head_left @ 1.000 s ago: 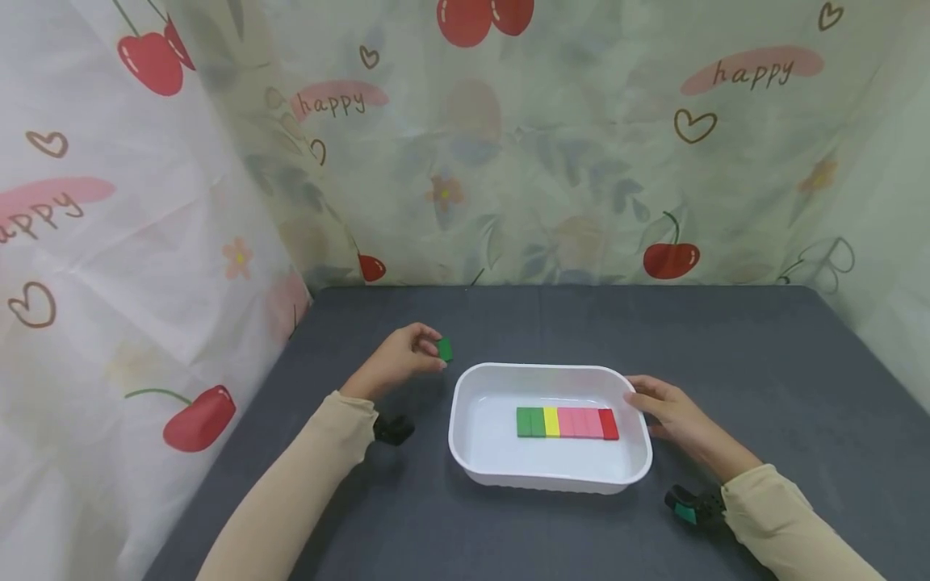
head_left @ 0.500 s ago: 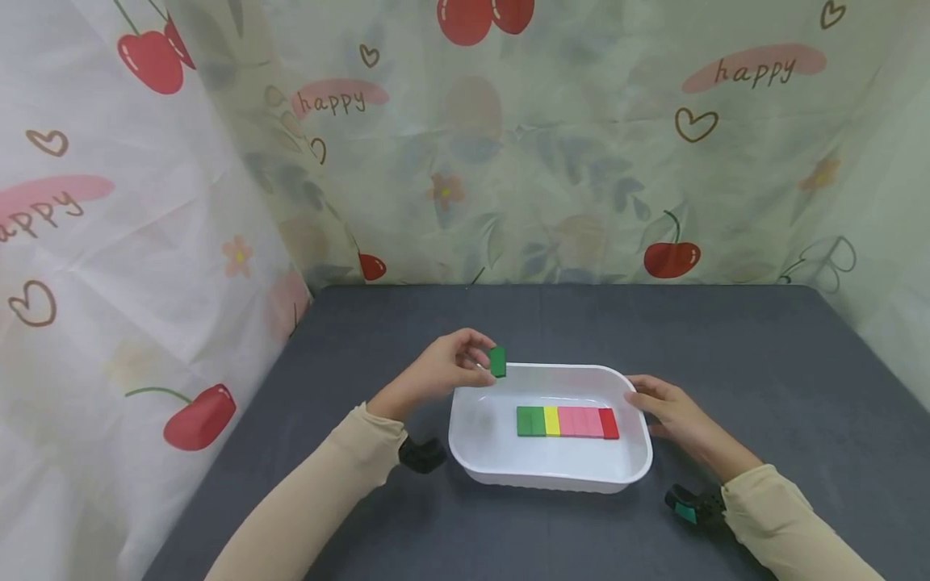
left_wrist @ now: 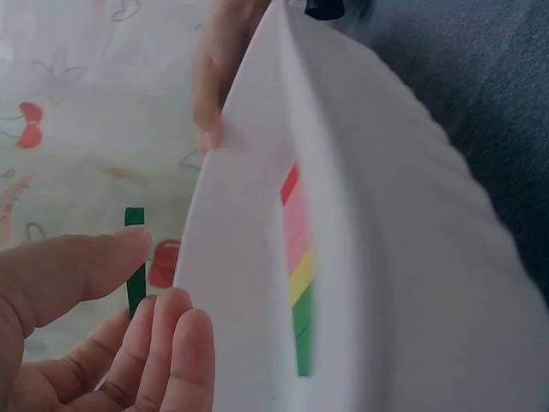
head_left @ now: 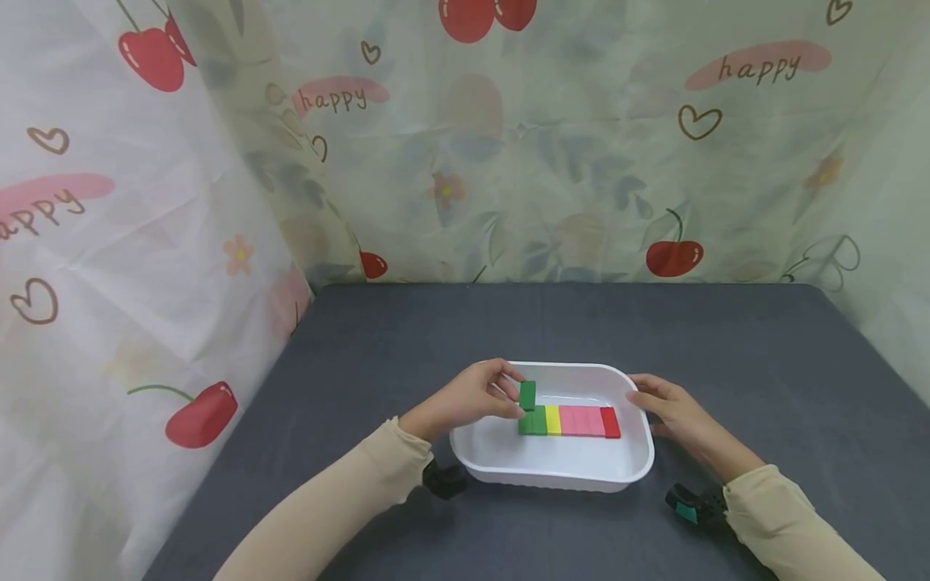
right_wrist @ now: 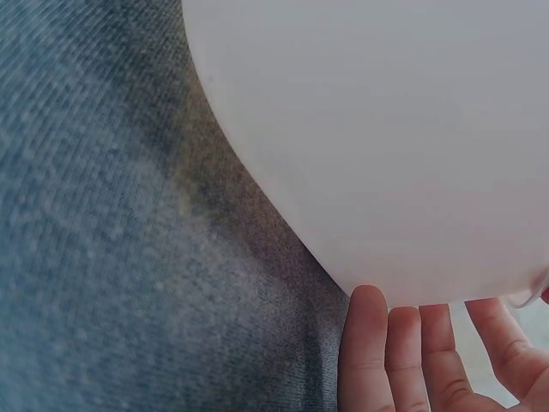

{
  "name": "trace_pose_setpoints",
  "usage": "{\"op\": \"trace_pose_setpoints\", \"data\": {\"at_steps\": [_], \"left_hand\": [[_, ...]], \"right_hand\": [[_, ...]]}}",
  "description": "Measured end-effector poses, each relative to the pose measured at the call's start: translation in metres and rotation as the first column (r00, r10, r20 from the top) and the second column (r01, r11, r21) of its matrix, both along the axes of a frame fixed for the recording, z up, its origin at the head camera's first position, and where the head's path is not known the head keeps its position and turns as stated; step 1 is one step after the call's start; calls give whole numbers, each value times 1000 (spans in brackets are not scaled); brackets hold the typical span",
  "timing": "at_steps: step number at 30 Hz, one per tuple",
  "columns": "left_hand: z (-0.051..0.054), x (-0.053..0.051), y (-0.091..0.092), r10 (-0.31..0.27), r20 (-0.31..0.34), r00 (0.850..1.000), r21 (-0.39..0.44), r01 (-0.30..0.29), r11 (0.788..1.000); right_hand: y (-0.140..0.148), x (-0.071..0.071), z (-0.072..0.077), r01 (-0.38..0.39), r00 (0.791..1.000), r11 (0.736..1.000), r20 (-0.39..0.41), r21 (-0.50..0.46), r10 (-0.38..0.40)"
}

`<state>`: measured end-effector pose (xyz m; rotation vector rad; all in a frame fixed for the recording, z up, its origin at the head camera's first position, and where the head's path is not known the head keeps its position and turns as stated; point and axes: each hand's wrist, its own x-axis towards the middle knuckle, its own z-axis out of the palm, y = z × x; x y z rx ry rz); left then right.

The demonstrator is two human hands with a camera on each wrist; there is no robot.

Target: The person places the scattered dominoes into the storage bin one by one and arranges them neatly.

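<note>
My left hand [head_left: 475, 397] pinches a green tile [head_left: 527, 395] between thumb and fingertips, over the left part of a white plastic tray [head_left: 541, 476]. In the left wrist view that green tile [left_wrist: 135, 283] is seen edge-on. Inside the tray a row of flat tiles [head_left: 580, 420] lies side by side: green at the left end, then yellow, pink and red. The held tile appears just behind the green end of this row; whether it touches is unclear. At the tray's right end my right hand [head_left: 676, 415] grips the rim, its fingers [right_wrist: 367, 343] against the outer wall.
The tray stands on a dark grey cloth-covered table [head_left: 407, 327]. Behind and to the left hangs a pale curtain [head_left: 538, 186] printed with cherries and hearts. A black device [head_left: 445, 479] is on the left wrist, another black device [head_left: 693, 505] on the right.
The left hand has moved right and nearer from the table left of the tray, carrying the green tile in over the tray. The right hand and tray have stayed in place.
</note>
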<state>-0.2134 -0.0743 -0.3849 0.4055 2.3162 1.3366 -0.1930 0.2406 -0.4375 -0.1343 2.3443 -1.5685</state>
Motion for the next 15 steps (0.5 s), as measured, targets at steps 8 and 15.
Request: {"op": "trace_pose_setpoints", "data": {"at_steps": [8, 15], "left_hand": [[-13, 1, 12, 19, -4, 1000, -20, -19, 1000], [-16, 1, 18, 79, -8, 997, -115, -79, 990]], "right_hand": [[0, 0, 1, -1, 1000, 1000, -1, 4, 1], [0, 0, 1, -7, 1000, 1000, -7, 3, 7]]}}
